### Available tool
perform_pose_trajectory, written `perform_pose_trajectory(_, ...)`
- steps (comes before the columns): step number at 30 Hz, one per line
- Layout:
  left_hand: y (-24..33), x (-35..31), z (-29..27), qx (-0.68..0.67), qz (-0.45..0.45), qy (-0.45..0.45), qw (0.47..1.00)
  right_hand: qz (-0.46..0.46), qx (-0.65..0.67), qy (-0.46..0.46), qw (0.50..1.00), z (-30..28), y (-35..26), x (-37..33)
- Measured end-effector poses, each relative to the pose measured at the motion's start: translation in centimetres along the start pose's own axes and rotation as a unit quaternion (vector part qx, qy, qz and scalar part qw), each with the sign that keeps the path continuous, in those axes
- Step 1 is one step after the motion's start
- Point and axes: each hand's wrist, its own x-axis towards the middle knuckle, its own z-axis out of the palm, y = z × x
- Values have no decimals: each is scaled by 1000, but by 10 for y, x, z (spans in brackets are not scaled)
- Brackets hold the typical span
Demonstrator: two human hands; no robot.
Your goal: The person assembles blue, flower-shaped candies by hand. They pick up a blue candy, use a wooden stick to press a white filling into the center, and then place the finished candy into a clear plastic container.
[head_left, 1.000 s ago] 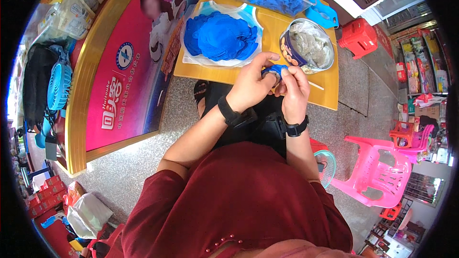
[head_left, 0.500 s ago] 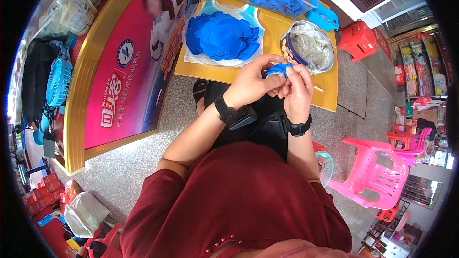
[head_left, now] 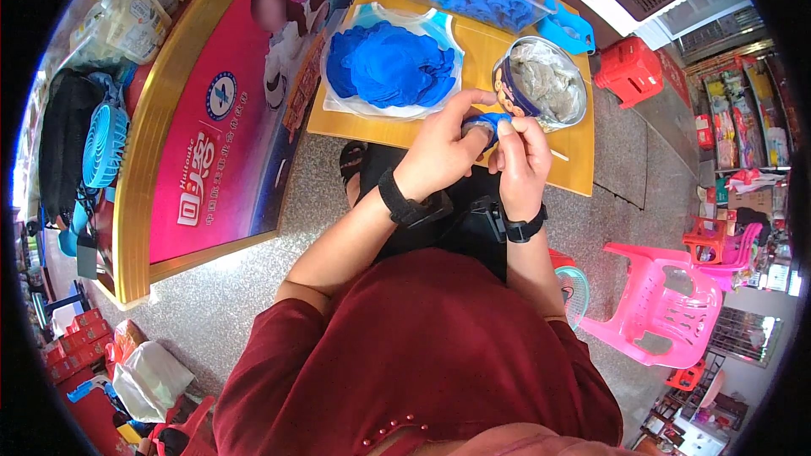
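Observation:
Both my hands meet over the near edge of a yellow table. My left hand point(head_left: 450, 145) is closed around a small blue piece of thin cloth-like material point(head_left: 487, 121), its thumb lying across a greyish patch inside it. The fingertips of my right hand point(head_left: 521, 160) pinch the same piece at its right edge. Just beyond them stands a round tin point(head_left: 513, 89), lined with a clear bag around a greyish mass point(head_left: 547, 80). To the left, a heap of similar blue pieces point(head_left: 390, 65) lies on a white and light-blue plastic bag point(head_left: 456, 89).
A clear plastic box point(head_left: 541, 10) of more blue pieces sits at the table's far side, beside a light-blue basket point(head_left: 568, 29). A white stick point(head_left: 559, 154) lies near the table's right edge. A pink-panelled counter point(head_left: 220, 143) borders the left; a pink plastic chair point(head_left: 659, 304) stands right.
My right hand has shifted slightly down, and its fingers have changed position on the blue piece. My left thumb has come further over the piece. The view has moved very slightly.

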Motion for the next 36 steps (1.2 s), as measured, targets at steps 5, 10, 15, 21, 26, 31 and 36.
perform_pose_trajectory(5, -1, 0, -4, -107, -27, -18, 994, -16, -15, -9, 1000, 2, -17, 6)
perform_pose_trajectory(10, 0, 3, -9, -175, -29, -57, 983, 0, -34, -26, 999, -12, -8, 10)
perform_pose_trajectory(15, -6, 6, -5, -139, 115, -8, 984, 62, 102, 30, 992, -11, -11, 12)
perform_pose_trajectory(21, -3, 5, -12, -12, 84, 16, 996, 2, 7, -6, 1000, -16, -12, 10)
perform_pose_trajectory(26, -14, 9, -14, 53, 143, 33, 988, -56, -108, -76, 990, -21, -10, 12)
perform_pose_trajectory(31, -17, 10, -10, -27, 129, 39, 990, 19, -15, -85, 996, -24, -17, 13)
perform_pose_trajectory(36, -1, 3, -9, 57, 133, 54, 988, -24, -42, -97, 994, -18, -20, 12)
